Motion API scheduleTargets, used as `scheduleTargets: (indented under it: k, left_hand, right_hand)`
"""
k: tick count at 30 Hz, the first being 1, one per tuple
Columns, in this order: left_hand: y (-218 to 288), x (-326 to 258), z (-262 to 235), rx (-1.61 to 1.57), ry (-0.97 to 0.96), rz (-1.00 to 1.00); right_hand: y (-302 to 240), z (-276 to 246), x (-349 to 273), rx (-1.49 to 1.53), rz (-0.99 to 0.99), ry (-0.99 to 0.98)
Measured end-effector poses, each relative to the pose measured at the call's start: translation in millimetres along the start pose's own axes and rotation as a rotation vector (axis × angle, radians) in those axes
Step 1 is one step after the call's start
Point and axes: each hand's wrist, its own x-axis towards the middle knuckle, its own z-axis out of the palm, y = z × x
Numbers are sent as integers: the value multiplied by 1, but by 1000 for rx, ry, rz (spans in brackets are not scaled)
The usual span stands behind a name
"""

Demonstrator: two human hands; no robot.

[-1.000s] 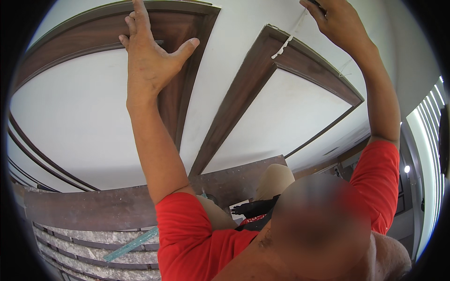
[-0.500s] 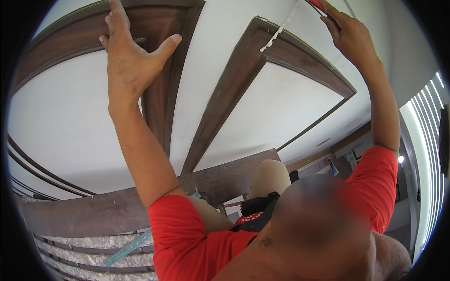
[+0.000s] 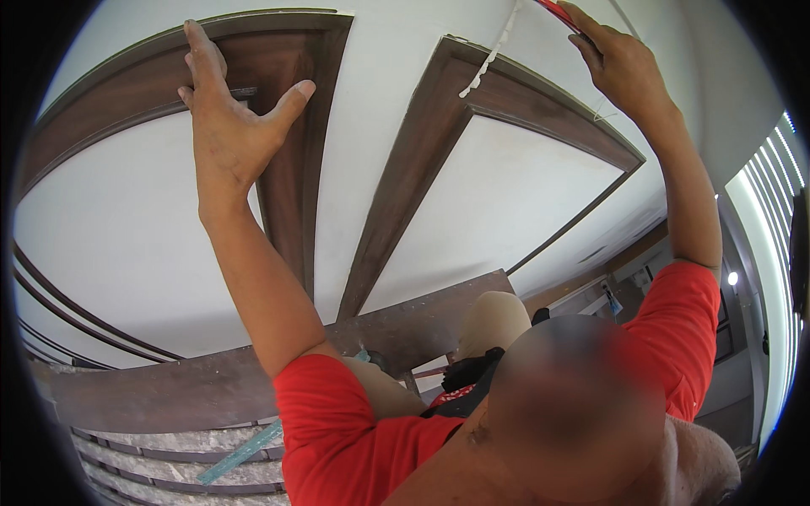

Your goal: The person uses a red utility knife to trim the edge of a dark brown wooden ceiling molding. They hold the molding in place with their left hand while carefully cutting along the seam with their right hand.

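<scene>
My left hand [image 3: 234,139] is raised at the upper left, fingers spread and holding nothing. It overlaps a dark brown wooden moulding [image 3: 291,177] framing a white panel; whether the palm presses on it I cannot tell. My right hand [image 3: 631,78] reaches up at the upper right. Its fingers are closed on a thin tool with a red handle [image 3: 558,13], whose far end is cut off by the picture's top edge. Left of that tool, a ragged white strip [image 3: 491,59], like filler, hangs over the corner of a second dark moulding [image 3: 540,99].
Below the panels runs a dark, speckled wooden plank [image 3: 169,395]. Under it lie whitish slats [image 3: 160,460] and a turquoise strip [image 3: 240,455]. My bent knee [image 3: 494,314] is beside the plank. At far right are bright window blinds [image 3: 768,202].
The view has shifted slightly, so the mouldings sit a little lower and farther left. Both hands keep nearly the same pose; the right still holds the red-handled tool.
</scene>
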Motion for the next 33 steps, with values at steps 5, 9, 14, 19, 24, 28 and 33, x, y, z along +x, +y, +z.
scheduleTargets:
  k: [5, 9, 14, 19, 24, 28, 33]
  left_hand:
    - [2, -1, 5, -4, -5, 27]
    - [9, -2, 6, 28, -1, -11]
    - [8, 0, 5, -11, -28, -76]
    - [20, 6, 20, 16, 121, -122]
    - [52, 8, 65, 82, 389, 104]
    - [79, -2, 89, 54, 222, 213]
    - [86, -12, 113, 206, 87, 326]
  right_hand:
    - [44, 39, -13, -80, -35, 128]
    - [64, 48, -24, -117, -66, 141]
    - [54, 42, -42, 139, -47, 236]
    - [32, 70, -76, 473, 20, 374]
    - [3, 107, -124, 796, 229, 407]
    - [-20, 128, -150, 1101, 432, 409]
    - [-47, 158, -174, 1444, 544, 322]
